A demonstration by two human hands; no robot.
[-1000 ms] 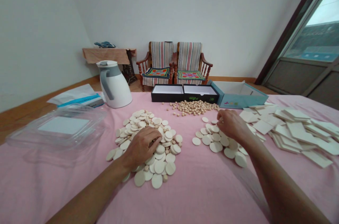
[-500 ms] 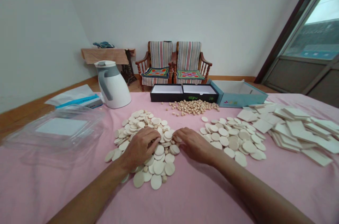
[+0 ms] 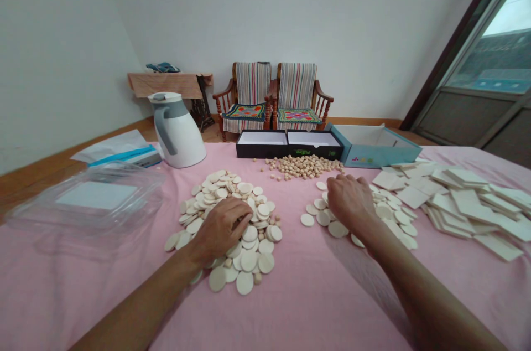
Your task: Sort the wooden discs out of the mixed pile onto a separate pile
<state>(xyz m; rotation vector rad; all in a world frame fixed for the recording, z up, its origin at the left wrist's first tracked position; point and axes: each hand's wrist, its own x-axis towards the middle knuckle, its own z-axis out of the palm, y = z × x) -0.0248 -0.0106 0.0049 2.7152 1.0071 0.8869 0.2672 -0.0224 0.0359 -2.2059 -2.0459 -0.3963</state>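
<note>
My left hand (image 3: 226, 226) rests on the left pile of round wooden discs (image 3: 249, 261). Its fingers are curled down, and the tips are hidden, so what they hold does not show. A few small wooden cubes (image 3: 258, 278) lie among these discs. Over the back left of another pile of discs (image 3: 384, 210) hangs my right hand (image 3: 352, 199), fingers bent closed. Whatever is in it is out of sight. Beyond it spreads a heap of small wooden beads or cubes (image 3: 305, 166).
Square wooden tiles (image 3: 468, 204) are heaped at the right. Two black trays (image 3: 265, 150) and a blue box (image 3: 369, 160) stand along the far edge. At left are a white thermos jug (image 3: 182, 138), a clear plastic container (image 3: 136, 176) and a blue-white packet (image 3: 124, 157).
My right hand has left the right side of the left pile and moved right and away from me, over the right pile. Some discs there lie farther left. My left hand has stayed put.
</note>
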